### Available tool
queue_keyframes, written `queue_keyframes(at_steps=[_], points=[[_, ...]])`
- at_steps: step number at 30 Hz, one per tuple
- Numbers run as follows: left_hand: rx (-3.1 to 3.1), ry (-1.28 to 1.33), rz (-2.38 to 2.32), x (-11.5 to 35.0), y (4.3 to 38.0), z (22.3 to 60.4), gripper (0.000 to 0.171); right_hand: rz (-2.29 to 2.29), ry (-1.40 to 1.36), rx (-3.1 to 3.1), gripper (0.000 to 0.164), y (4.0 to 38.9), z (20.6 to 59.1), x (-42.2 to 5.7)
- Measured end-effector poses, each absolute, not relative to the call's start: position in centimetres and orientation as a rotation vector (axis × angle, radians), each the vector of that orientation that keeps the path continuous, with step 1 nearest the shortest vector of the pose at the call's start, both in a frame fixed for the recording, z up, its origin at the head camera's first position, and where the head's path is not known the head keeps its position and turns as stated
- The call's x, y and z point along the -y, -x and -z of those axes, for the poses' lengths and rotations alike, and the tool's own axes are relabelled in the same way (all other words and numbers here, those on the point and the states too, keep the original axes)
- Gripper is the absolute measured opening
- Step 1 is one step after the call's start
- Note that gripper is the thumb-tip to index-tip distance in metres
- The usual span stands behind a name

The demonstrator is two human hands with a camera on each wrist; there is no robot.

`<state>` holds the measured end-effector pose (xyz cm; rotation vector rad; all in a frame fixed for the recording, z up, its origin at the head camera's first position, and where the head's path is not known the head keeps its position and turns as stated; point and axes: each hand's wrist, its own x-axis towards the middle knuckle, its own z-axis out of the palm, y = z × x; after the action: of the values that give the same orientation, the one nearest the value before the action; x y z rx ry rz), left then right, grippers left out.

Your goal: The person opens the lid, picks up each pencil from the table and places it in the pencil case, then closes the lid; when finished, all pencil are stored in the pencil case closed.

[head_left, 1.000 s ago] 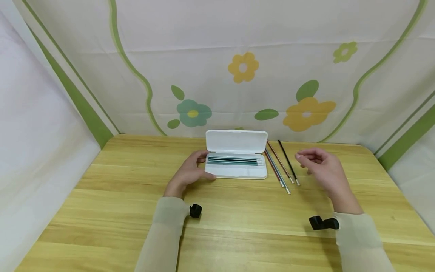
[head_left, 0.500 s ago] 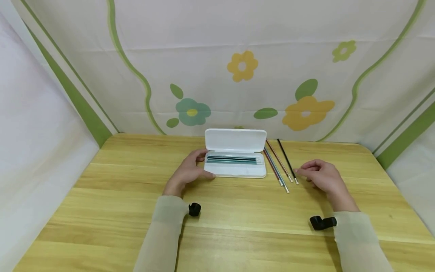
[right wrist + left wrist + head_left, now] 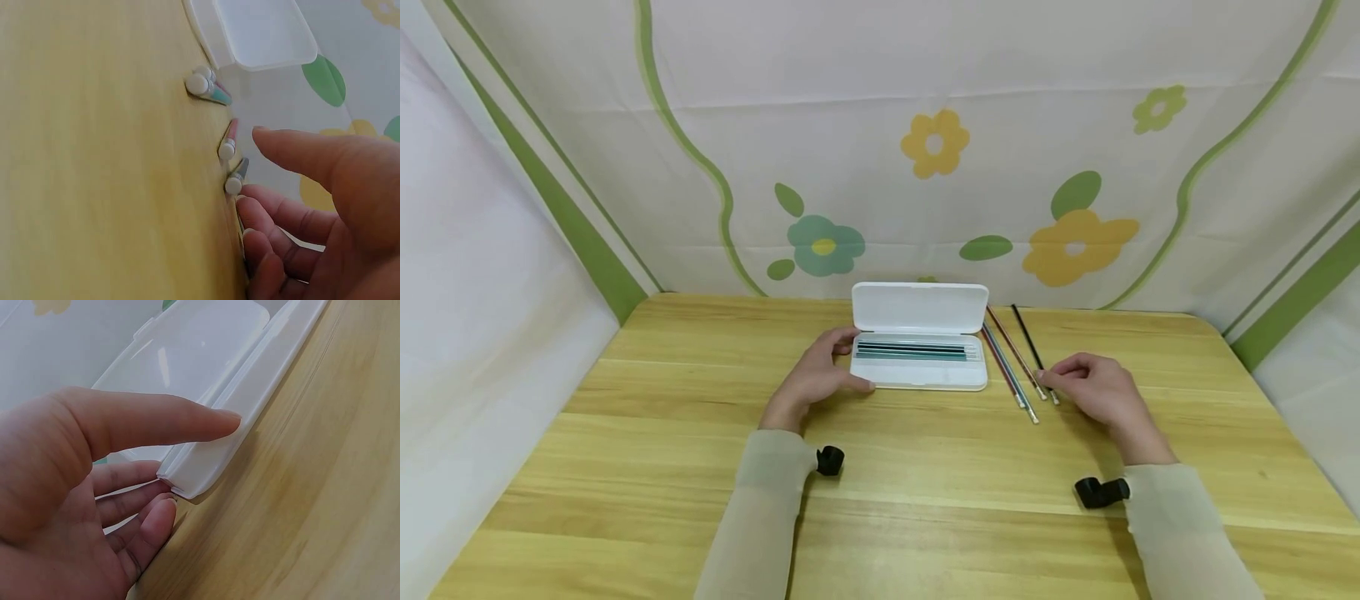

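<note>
Left fingers (image 3: 128, 503) grip the case (image 3: 925, 377); right fingers (image 3: 300, 219) gape beside the black pencil (image 3: 1027, 336) (other pencils (image 3: 1013, 341) between).

Two arms in pale sleeves reach over the worktop (image 3: 880, 517), slanting inward toward its back edge. The left forearm (image 3: 752, 508) ends in a bent wrist, and the left hand (image 3: 814, 375) sits left of centre, short of the back edge, palm turned inward. Its thumb (image 3: 169, 419) stretches out straight, well apart from the softly bent fingers (image 3: 128, 501).

The right forearm (image 3: 1183, 525) leans left. The right hand (image 3: 1093, 387) is below the back right corner, nearer its corner than the left hand is to the other. Its thumb (image 3: 306, 153) points forward, a gap separating it from the curved fingers (image 3: 300, 219).
</note>
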<state>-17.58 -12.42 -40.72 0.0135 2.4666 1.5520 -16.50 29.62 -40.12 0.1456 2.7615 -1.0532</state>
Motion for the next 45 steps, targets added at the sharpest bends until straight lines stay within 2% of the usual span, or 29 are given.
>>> queue_keyframes(at_steps=[6, 16, 31, 37, 45], points=[[-2.462, -0.018, -1.559, 12.3, 17.6, 40.8, 0.093, 1.044, -0.136, -2.759, 0.057, 16.2, 39.9, -28.7], [-2.461, -0.030, -1.568, 12.3, 17.6, 40.8, 0.091, 0.941, -0.105, -2.793, 0.042, 15.9, 39.6, -28.2], [-2.462, -0.026, -1.563, 12.5, 17.6, 41.1, 0.093, 0.917, -0.080, -2.774, 0.044, 15.7, 39.5, -28.6], [-2.458, -0.023, -1.564, 12.5, 17.6, 41.0, 0.093, 1.018, -0.095, -2.710, 0.048, 15.8, 39.5, -29.0], [-2.454, -0.021, -1.561, 12.4, 17.5, 40.9, 0.094, 1.284, -0.152, -2.553, 0.043, 16.0, 39.7, -29.5]])
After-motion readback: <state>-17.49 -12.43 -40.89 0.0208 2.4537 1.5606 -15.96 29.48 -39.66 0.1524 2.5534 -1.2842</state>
